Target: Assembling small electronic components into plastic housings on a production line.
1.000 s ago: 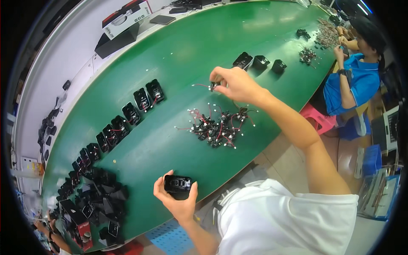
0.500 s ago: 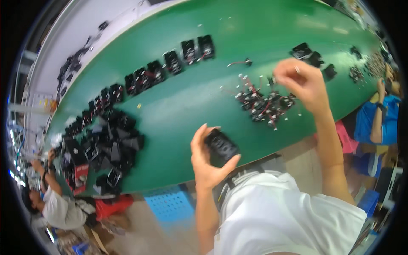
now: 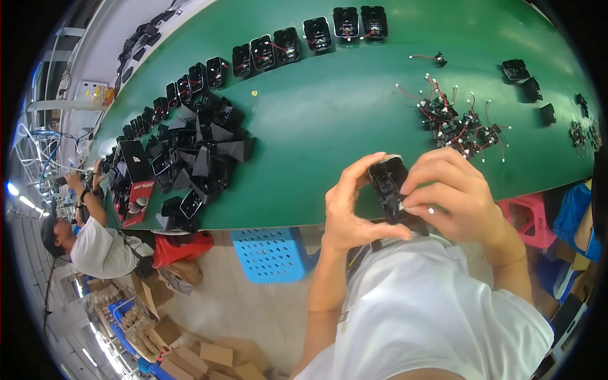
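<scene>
My left hand [image 3: 347, 206] grips a black plastic housing [image 3: 386, 180] from its left side, thumb below and fingers above, open face up. My right hand [image 3: 453, 196] is at the housing's right edge, fingertips pinched on a small wired part [image 3: 401, 206]. Only white bits of that part show; the fingers hide the rest. Beyond my right hand lies a pile of small black parts with red and black wires and white connectors [image 3: 453, 123]. One such wired part [image 3: 439, 59] lies apart, farther off.
Black housings with wires [image 3: 286, 45] form a curved row along the table's far side. A heap of black housings [image 3: 202, 149] lies left, beside a red and black box [image 3: 136, 183]. A few black housings [image 3: 516, 69] lie right. Another person [image 3: 95, 234] works at far left; a blue stool [image 3: 269, 253] stands below.
My right hand has come from beside the wired pile to the housing in my left hand. The left hand has brought the housing right and slightly up in view. The view has shifted too.
</scene>
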Demonstrator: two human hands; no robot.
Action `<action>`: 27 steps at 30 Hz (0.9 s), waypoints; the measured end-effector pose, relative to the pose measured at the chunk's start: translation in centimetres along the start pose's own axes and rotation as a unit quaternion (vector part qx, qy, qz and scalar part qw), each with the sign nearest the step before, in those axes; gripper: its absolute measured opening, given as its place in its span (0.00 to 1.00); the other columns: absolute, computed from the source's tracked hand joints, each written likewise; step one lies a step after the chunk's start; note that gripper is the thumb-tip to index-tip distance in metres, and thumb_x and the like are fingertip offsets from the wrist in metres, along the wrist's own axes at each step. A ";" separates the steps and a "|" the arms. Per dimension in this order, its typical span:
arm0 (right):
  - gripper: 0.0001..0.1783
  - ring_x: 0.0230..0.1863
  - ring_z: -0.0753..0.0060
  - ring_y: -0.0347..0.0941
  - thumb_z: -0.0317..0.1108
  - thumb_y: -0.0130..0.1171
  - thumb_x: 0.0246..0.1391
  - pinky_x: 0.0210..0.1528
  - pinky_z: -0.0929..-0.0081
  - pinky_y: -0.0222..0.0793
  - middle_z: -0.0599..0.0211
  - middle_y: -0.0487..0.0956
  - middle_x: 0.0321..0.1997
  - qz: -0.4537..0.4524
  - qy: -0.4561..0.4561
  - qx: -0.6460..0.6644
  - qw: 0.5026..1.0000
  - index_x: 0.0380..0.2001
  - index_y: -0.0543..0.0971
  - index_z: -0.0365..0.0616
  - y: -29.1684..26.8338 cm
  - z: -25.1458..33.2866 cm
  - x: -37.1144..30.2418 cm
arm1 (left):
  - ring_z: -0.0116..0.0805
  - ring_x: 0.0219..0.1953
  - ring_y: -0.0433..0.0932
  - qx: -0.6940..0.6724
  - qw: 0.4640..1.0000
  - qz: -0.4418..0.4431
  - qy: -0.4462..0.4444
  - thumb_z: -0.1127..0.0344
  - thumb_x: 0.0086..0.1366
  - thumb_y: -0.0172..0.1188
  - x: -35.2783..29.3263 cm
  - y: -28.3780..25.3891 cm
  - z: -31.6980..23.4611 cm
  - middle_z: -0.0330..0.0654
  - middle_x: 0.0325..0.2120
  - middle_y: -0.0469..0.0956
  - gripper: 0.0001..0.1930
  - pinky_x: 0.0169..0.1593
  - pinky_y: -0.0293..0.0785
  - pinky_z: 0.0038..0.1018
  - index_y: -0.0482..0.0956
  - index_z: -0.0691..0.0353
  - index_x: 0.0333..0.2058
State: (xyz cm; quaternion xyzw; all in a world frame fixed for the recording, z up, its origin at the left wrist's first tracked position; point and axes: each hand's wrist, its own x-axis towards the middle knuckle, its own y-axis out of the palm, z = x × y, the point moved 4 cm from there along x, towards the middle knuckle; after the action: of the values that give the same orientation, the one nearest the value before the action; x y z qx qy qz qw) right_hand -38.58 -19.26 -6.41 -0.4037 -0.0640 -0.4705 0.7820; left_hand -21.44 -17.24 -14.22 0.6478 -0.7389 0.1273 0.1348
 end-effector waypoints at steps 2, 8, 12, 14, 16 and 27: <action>0.14 0.39 0.58 0.76 0.23 0.72 0.33 0.41 0.64 0.73 0.69 0.80 0.37 0.011 -0.004 -0.051 0.999 0.28 0.81 0.44 0.1 0.4 0.0 | 0.40 0.50 0.81 0.004 1.000 -0.002 0.003 0.50 0.32 0.86 -0.2 -0.2 0.1 0.51 0.50 0.79 0.55 0.54 0.79 0.35 0.69 0.69 0.59; 0.14 0.39 0.59 0.76 0.21 0.71 0.33 0.37 0.67 0.74 0.66 0.80 0.38 0.027 -0.023 0.018 0.999 0.27 0.80 0.41 -0.2 0.3 0.4 | 0.37 0.47 0.81 -0.007 1.000 0.008 -0.017 0.48 0.32 0.85 -0.5 -0.3 0.6 0.49 0.49 0.79 0.56 0.52 0.79 0.33 0.70 0.69 0.59; 0.15 0.37 0.58 0.74 0.21 0.67 0.32 0.36 0.68 0.74 0.61 0.78 0.39 0.058 -0.094 0.017 0.994 0.29 0.78 0.35 0.0 0.2 1.4 | 0.37 0.48 0.81 -0.062 0.997 0.032 -0.038 0.45 0.30 0.85 -0.4 -0.3 0.8 0.48 0.50 0.79 0.58 0.54 0.77 0.34 0.70 0.70 0.60; 0.15 0.36 0.58 0.74 0.23 0.66 0.34 0.36 0.68 0.74 0.60 0.76 0.39 0.086 -0.110 0.005 0.990 0.30 0.77 0.34 0.1 0.1 1.6 | 0.37 0.49 0.81 -0.084 0.995 0.031 -0.042 0.44 0.30 0.85 -0.3 -0.2 0.9 0.47 0.50 0.79 0.59 0.55 0.77 0.35 0.70 0.70 0.60; 0.14 0.38 0.57 0.75 0.22 0.66 0.35 0.37 0.67 0.75 0.60 0.78 0.40 0.104 -0.103 -0.005 0.989 0.31 0.78 0.35 -0.4 0.2 1.5 | 0.38 0.50 0.80 -0.091 0.993 0.039 -0.057 0.44 0.29 0.84 0.0 0.1 0.8 0.49 0.50 0.79 0.58 0.56 0.76 0.35 0.71 0.70 0.59; 0.07 0.44 0.60 0.67 0.31 0.59 0.45 0.47 0.69 0.66 0.61 0.74 0.38 0.093 -0.134 -0.034 0.986 0.28 0.77 0.38 0.4 -0.4 -0.7 | 0.41 0.51 0.78 0.074 0.988 0.023 -0.131 0.34 0.34 0.80 -0.9 -0.2 -0.3 0.51 0.49 0.78 0.61 0.57 0.73 0.36 0.68 0.77 0.59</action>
State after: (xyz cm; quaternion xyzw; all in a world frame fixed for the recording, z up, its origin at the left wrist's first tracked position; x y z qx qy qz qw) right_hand -38.74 -19.00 -7.25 -0.4937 -0.1139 -0.3395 0.7925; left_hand -21.12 -16.36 -14.28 0.6496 -0.7537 0.0991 -0.0147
